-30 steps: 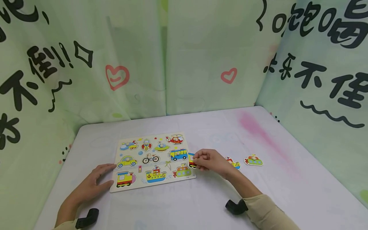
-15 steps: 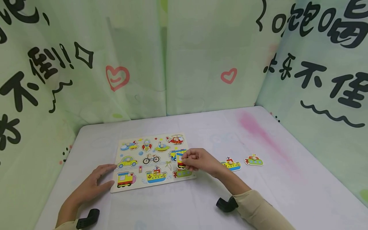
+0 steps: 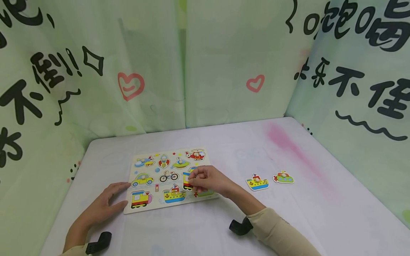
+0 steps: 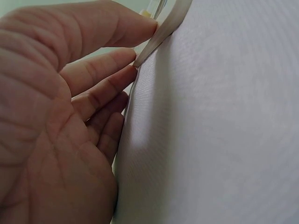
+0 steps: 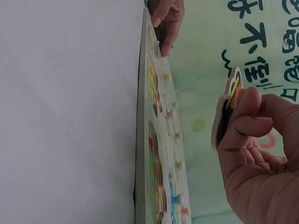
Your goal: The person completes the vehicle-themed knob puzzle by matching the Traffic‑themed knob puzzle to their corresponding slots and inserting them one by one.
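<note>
A wooden peg puzzle board (image 3: 157, 203) with vehicle pictures lies on the white table. My left hand (image 3: 101, 203) rests at its left edge, thumb and fingertips touching the rim, fingers fairly straight. Between thumb and fingers my right hand (image 3: 209, 180) pinches a train puzzle piece (image 3: 186, 181). In the right wrist view this train piece is tilted up, apart from the board. The hand covers part of the bus and submarine pictures. A train-shaped recess (image 3: 140, 200) shows at the board's lower left, with a ship recess (image 3: 174, 195) to its right.
A ship piece (image 3: 257, 182) and a submarine piece (image 3: 283, 177) lie on the table (image 3: 320, 213) right of the board. Several knobbed pieces, such as the car (image 3: 142, 179) and helicopter (image 3: 195, 155), sit in the board. Green printed curtains (image 3: 224, 99) surround the table.
My right hand has moved left with the train piece, from the board's right edge to over the board, uncovering the ship piece on the table. The left hand stays put.
</note>
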A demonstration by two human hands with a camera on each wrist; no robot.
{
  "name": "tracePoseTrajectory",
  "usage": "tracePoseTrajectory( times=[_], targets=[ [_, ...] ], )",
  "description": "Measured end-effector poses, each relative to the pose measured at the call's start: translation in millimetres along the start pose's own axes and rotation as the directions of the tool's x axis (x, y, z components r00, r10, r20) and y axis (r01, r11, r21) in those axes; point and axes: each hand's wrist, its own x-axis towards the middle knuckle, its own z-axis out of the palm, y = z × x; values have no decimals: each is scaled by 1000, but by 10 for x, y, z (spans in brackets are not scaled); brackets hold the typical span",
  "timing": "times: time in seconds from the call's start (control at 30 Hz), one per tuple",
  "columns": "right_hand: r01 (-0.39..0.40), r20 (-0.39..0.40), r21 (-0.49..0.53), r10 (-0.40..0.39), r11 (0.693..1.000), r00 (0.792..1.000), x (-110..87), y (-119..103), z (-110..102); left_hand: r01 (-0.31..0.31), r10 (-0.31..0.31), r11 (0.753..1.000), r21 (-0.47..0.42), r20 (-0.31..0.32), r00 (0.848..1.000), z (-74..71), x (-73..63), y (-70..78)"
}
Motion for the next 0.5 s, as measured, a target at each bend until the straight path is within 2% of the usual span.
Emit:
tracePoseTrajectory(
  times=[0.5],
  targets=[
    [26, 41, 17, -27, 1000, 999, 160, -39, 258, 31, -31, 1000, -1, 6, 1000, 9, 3, 11]
  ],
)
